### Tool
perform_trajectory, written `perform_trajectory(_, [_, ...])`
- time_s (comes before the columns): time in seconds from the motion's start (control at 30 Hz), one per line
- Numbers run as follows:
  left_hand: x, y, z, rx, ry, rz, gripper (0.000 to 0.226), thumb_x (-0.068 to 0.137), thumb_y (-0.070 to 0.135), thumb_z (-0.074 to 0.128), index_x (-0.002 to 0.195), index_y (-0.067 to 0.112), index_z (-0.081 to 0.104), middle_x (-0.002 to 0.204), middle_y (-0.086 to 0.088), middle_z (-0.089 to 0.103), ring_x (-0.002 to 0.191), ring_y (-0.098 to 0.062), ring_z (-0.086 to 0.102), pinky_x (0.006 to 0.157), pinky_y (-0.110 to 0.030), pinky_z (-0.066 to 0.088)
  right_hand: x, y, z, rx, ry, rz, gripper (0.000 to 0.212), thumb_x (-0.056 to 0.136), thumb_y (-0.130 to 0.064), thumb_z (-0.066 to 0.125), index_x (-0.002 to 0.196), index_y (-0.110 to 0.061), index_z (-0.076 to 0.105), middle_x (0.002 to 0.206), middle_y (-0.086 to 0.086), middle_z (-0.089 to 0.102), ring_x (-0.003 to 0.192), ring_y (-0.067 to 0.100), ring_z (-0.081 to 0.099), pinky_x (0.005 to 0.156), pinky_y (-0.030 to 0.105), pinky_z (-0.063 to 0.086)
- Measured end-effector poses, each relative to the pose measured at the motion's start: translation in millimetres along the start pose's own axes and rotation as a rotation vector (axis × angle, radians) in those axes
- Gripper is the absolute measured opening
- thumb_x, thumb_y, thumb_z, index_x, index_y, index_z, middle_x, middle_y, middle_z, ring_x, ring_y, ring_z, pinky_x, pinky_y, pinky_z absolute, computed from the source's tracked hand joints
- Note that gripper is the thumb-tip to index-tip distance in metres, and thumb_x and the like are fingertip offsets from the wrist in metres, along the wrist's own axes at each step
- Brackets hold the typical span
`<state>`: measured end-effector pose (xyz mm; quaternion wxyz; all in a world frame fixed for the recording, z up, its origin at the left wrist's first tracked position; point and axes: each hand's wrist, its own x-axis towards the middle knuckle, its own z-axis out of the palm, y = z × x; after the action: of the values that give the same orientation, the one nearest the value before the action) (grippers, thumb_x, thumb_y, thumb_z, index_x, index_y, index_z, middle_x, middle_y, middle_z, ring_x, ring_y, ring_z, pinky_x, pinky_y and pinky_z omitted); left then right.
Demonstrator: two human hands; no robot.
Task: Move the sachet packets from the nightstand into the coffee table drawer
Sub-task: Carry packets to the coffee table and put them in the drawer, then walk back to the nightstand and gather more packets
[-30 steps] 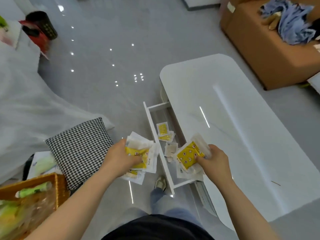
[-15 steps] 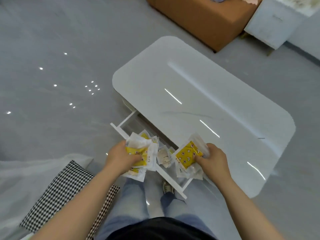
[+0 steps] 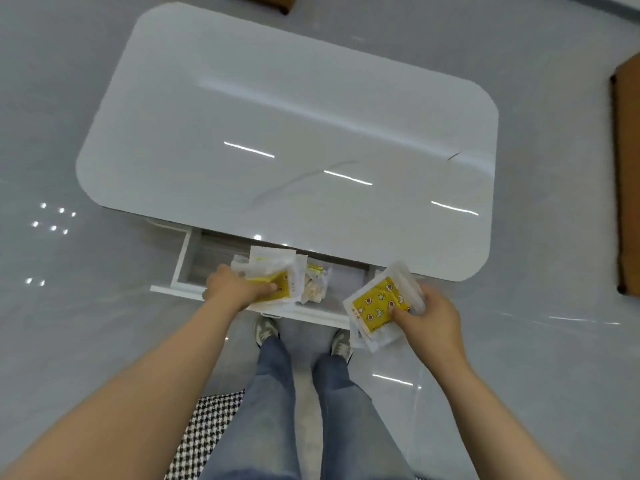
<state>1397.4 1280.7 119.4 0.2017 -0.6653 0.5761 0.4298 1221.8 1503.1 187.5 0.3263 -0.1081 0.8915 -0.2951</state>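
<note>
Glossy grey floor tiles [image 3: 86, 306] surround a white coffee table [image 3: 287, 133] with rounded corners, seen from the head camera looking straight down. Its drawer [image 3: 188, 258] is pulled out toward the person, whose jeans and shoes show below the drawer front. The left hand [image 3: 235, 289] is over the open drawer, fingers closed around a stack of sachet packets [image 3: 273, 275], white with a yellow one on top; whether the stack touches the drawer floor cannot be told. Just to the right of that stack, a few loose sachets [image 3: 317, 282] lie inside the drawer. The right hand [image 3: 429, 317] is off the drawer's right end, above the floor, thumb pressed on a second bundle of packets [image 3: 377, 303] whose top one is yellow with small printed shapes. A black-and-white houndstooth cushion [image 3: 207, 431] lies on the floor by the left leg, and brown furniture [image 3: 628, 168] edges the right side
</note>
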Motion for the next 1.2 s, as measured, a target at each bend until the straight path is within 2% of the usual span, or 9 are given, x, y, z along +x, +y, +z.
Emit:
perform_trajectory(0.07, [7, -5, 3, 0.117, 0.045, -0.019, 0.101, 0.059, 0.049, 0.085, 0.134, 0.001, 0.037, 0.134, -0.017, 0.046, 0.121, -0.033, 0.049, 0.097, -0.041, 0.047, -1, 7, 8, 0.003, -0.005, 0.026, 0.022, 0.079, -0.005, 0.068, 0.088, -0.022, 0.058, 0.080, -0.008, 0.062, 0.073, 0.004, 0.058, 0.057, 0.019, 0.042])
perform_trajectory(0.23, [8, -23, 14, 0.187, 0.041, 0.207, 0.053, 0.078, 0.021, 0.070, 0.127, 0.010, 0.051, 0.121, -0.008, 0.059, 0.110, -0.026, 0.056, 0.084, -0.030, 0.045, 3, 18, 34, 0.001, -0.033, 0.059, 0.021, 0.080, -0.006, 0.069, 0.092, -0.021, 0.058, 0.081, -0.007, 0.060, 0.073, 0.002, 0.056, 0.057, 0.016, 0.041])
perform_trajectory(0.33, [0, -38, 18, 0.188, 0.007, 0.260, 0.041, 0.078, 0.020, 0.067, 0.117, 0.014, 0.058, 0.112, -0.002, 0.063, 0.095, -0.019, 0.056, 0.076, -0.025, 0.042, 9, 17, 54, 0.017, -0.055, 0.077, 0.020, 0.080, -0.008, 0.070, 0.094, -0.018, 0.059, 0.086, -0.001, 0.062, 0.077, 0.013, 0.060, 0.057, 0.017, 0.042])
perform_trajectory(0.47, [-7, -55, 16, 0.148, -0.004, 0.259, 0.035, 0.079, 0.019, 0.067, 0.113, 0.016, 0.059, 0.104, 0.002, 0.063, 0.092, -0.018, 0.059, 0.081, -0.029, 0.048, 22, 3, 87, 0.084, -0.110, 0.090, 0.025, 0.080, -0.010, 0.072, 0.103, -0.013, 0.061, 0.095, 0.003, 0.064, 0.084, 0.018, 0.061, 0.059, 0.018, 0.045])
perform_trajectory(0.57, [-5, -69, 7, 0.147, 0.020, 0.260, 0.030, 0.078, 0.021, 0.067, 0.107, 0.019, 0.059, 0.102, 0.004, 0.063, 0.093, -0.018, 0.061, 0.083, -0.033, 0.051, 34, -7, 114, 0.197, -0.163, 0.132, 0.030, 0.078, -0.012, 0.075, 0.105, -0.009, 0.064, 0.098, 0.006, 0.068, 0.089, 0.023, 0.065, 0.072, 0.033, 0.055])
perform_trajectory(0.63, [-2, -79, 1, 0.151, 0.039, 0.254, 0.028, 0.078, 0.022, 0.068, 0.106, 0.020, 0.060, 0.102, 0.005, 0.063, 0.093, -0.018, 0.061, 0.083, -0.033, 0.051, 41, -9, 132, 0.198, -0.154, 0.145, 0.033, 0.079, -0.014, 0.074, 0.110, -0.008, 0.062, 0.100, 0.006, 0.067, 0.093, 0.024, 0.065, 0.076, 0.034, 0.053])
perform_trajectory(0.8, [8, -90, -12, 0.169, 0.043, 0.237, 0.029, 0.078, 0.023, 0.068, 0.106, 0.019, 0.061, 0.103, 0.003, 0.066, 0.093, -0.018, 0.062, 0.085, -0.033, 0.051, 48, 0, 161, -0.016, -0.168, 0.303, 0.068, 0.084, -0.021, 0.071, 0.137, -0.002, 0.032, 0.133, 0.016, 0.048, 0.119, 0.033, 0.051, 0.084, 0.030, 0.042])
perform_trajectory(0.97, [6, -79, -17, 0.180, 0.029, 0.267, 0.029, 0.080, 0.020, 0.064, 0.109, 0.017, 0.060, 0.105, 0.002, 0.064, 0.095, -0.019, 0.061, 0.086, -0.032, 0.050, 31, 3, 155, -0.179, -0.200, 0.130, 0.044, 0.086, -0.015, 0.063, 0.127, -0.006, 0.050, 0.122, 0.012, 0.058, 0.110, 0.028, 0.056, 0.081, 0.030, 0.044])
perform_trajectory(1.2, [-15, -41, -21, 0.349, -0.007, 0.439, 0.036, 0.083, 0.024, 0.063, 0.119, 0.019, 0.056, 0.114, 0.003, 0.062, 0.101, -0.017, 0.059, 0.084, -0.030, 0.048, 9, -2, 112, -0.385, -0.248, -0.041, 0.048, 0.088, -0.021, 0.062, 0.135, -0.016, 0.049, 0.135, 0.003, 0.053, 0.123, 0.021, 0.050, 0.098, 0.031, 0.042])
